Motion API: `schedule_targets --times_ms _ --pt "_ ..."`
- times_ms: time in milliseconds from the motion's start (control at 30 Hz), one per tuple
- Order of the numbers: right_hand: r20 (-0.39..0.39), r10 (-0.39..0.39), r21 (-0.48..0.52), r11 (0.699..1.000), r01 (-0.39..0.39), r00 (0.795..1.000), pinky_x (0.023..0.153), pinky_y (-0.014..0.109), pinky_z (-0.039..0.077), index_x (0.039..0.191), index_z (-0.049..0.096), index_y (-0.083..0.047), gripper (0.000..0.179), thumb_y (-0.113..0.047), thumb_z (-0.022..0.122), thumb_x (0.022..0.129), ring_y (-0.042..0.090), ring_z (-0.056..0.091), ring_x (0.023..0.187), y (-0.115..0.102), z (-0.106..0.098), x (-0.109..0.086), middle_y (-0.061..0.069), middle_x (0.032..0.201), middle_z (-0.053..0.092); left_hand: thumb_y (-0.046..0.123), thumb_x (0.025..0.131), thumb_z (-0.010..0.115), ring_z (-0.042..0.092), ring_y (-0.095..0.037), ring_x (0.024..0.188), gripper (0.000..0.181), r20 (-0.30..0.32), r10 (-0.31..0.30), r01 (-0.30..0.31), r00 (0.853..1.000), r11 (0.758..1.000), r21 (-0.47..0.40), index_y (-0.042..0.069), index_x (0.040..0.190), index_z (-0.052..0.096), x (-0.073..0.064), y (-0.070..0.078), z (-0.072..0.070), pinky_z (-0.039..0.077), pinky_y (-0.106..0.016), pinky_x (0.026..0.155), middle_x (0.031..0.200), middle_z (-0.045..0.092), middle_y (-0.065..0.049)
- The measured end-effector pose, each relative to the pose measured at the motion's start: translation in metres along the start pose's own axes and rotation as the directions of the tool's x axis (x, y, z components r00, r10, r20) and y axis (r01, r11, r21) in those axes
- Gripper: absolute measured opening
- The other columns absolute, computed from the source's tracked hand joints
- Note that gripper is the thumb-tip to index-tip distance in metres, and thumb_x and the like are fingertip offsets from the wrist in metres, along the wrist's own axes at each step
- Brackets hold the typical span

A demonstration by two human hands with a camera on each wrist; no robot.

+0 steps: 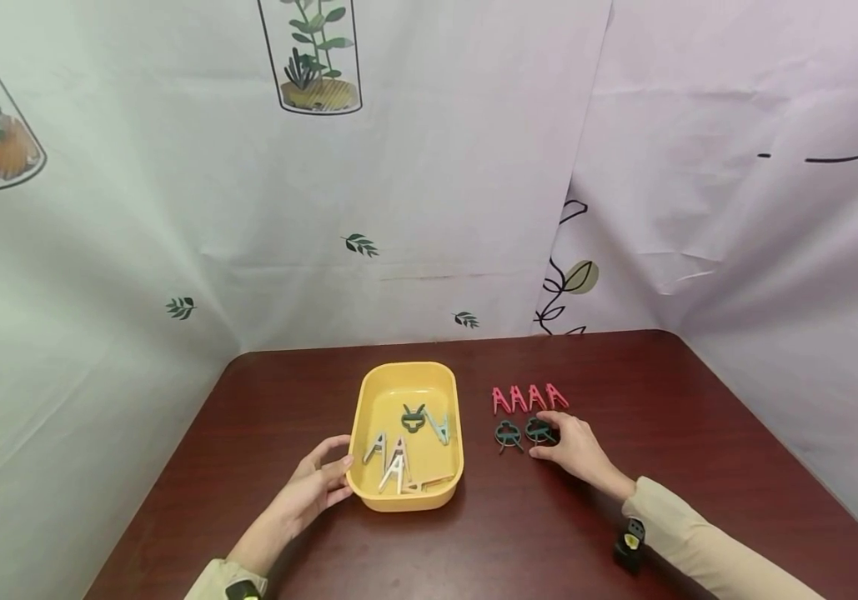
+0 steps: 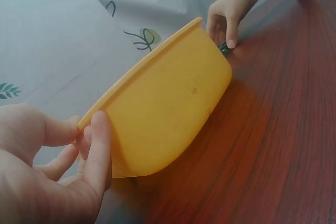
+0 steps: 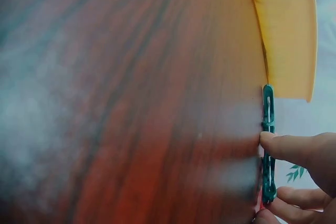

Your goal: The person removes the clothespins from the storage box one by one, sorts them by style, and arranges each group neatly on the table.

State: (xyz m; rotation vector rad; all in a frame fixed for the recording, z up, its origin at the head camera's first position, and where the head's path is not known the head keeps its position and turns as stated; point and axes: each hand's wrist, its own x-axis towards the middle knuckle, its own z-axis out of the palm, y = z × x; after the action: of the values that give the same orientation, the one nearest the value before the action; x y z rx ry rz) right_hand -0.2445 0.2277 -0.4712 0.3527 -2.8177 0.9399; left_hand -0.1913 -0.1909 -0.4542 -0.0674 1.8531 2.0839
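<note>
My left hand [image 1: 307, 493] holds the near left side of a yellow plastic tub [image 1: 406, 503]; the left wrist view shows the thumb at the rim and fingers against the outer wall. Inside lie a dark green round clip [image 1: 413, 421], a mint clothespin [image 1: 441, 430], a white clothespin [image 1: 394, 472], a grey one [image 1: 377, 447] and a beige one [image 1: 434, 481]. Right of the tub, my right hand [image 1: 582, 450] pinches another green clip [image 1: 537, 430] between thumb and fingers, low over the table. A matching green clip [image 1: 507, 434] lies just left of it.
Several pink clothespins [image 1: 518, 398] lie in a row behind the green clips. Everything rests on a dark red-brown table [image 1: 519, 533]. A printed white cloth [image 1: 429, 183] hangs along the table's back and sides.
</note>
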Motion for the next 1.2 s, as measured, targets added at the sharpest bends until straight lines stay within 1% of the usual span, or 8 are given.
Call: schedule_targets --times_ms 233,367,467,533,733,867,1100,1200 --pt "-0.003 0.008 0.008 1.0 -0.008 1.0 0.094 0.054 0.047 0.122 0.06 0.005 0.061 -0.022 0.084 0.073 0.037 0.06 0.112 -0.001 -0.001 -0.001 0.021 0.121 0.064 0.014 0.097 0.056 0.061 -0.006 0.072 0.047 0.019 0.01 -0.009 1.0 1.0 -0.009 0.011 0.138 0.033 0.0 -0.004 -0.001 0.055 -0.021 0.07 0.086 0.062 0.005" --pt "-0.025 0.011 0.015 1.0 -0.01 1.0 0.094 0.053 0.048 0.123 0.06 0.005 0.054 -0.022 0.079 0.079 0.037 0.06 0.112 -0.002 -0.001 0.0 0.021 0.121 0.064 0.015 0.097 0.056 0.061 -0.006 0.071 0.046 0.02 0.012 -0.012 1.0 1.0 -0.011 0.012 0.137 0.034 0.0 -0.004 -0.002 0.055 -0.021 0.07 0.084 0.061 0.005" --pt "-0.056 0.004 0.019 1.0 -0.003 0.998 0.093 0.053 0.048 0.123 0.06 0.003 0.046 -0.019 0.073 0.085 0.036 0.06 0.111 -0.003 0.001 0.001 0.021 0.12 0.065 0.015 0.097 0.057 0.06 -0.006 0.07 0.048 0.014 0.009 -0.009 1.0 1.0 -0.007 0.01 0.139 0.033 0.0 -0.002 -0.001 0.054 -0.021 0.069 0.084 0.061 0.005" --pt "-0.074 -0.009 0.022 1.0 0.01 0.997 0.092 0.053 0.049 0.123 0.06 0.002 0.043 -0.017 0.07 0.087 0.036 0.061 0.111 -0.005 0.001 0.003 0.02 0.12 0.065 0.015 0.097 0.057 0.06 -0.006 0.07 0.05 0.006 0.005 -0.005 1.0 1.0 -0.001 0.009 0.14 0.032 -0.001 -0.001 -0.001 0.054 -0.021 0.069 0.084 0.06 0.004" --pt "-0.117 -0.054 0.067 0.996 0.062 0.992 0.093 0.054 0.048 0.124 0.061 0.001 0.038 -0.014 0.067 0.089 0.036 0.059 0.115 -0.016 0.001 0.009 0.019 0.121 0.065 0.015 0.097 0.056 0.06 -0.007 0.071 0.051 0.003 0.006 -0.006 1.0 1.0 0.004 0.008 0.141 0.03 0.0 0.0 0.0 0.054 -0.021 0.069 0.085 0.06 0.003" --pt "-0.136 -0.116 0.111 0.985 0.131 0.984 0.094 0.053 0.048 0.124 0.061 0.0 0.038 -0.013 0.068 0.089 0.035 0.06 0.116 -0.025 0.004 0.016 0.018 0.121 0.065 0.015 0.097 0.056 0.06 -0.007 0.071 0.05 0.006 0.007 -0.007 1.0 1.0 -0.001 0.008 0.14 0.031 0.001 -0.001 -0.001 0.054 -0.021 0.07 0.085 0.061 0.004" --pt "-0.129 -0.2 0.176 0.959 0.221 0.971 0.086 0.049 0.054 0.124 0.061 -0.001 0.037 -0.011 0.068 0.089 0.032 0.066 0.104 -0.042 0.009 0.029 0.018 0.117 0.067 0.015 0.097 0.056 0.06 -0.006 0.071 0.048 0.009 0.008 -0.008 1.0 1.0 -0.006 0.01 0.139 0.033 0.001 -0.001 -0.001 0.054 -0.021 0.07 0.085 0.062 0.005" --pt "-0.113 -0.215 0.184 0.955 0.233 0.97 0.088 0.05 0.052 0.124 0.061 -0.003 0.038 -0.013 0.069 0.089 0.03 0.065 0.107 -0.05 0.012 0.034 0.016 0.117 0.068 0.016 0.097 0.056 0.06 -0.006 0.071 0.049 0.01 0.009 -0.009 1.0 1.0 -0.003 0.01 0.139 0.032 0.0 -0.001 0.0 0.054 -0.021 0.07 0.086 0.062 0.005"
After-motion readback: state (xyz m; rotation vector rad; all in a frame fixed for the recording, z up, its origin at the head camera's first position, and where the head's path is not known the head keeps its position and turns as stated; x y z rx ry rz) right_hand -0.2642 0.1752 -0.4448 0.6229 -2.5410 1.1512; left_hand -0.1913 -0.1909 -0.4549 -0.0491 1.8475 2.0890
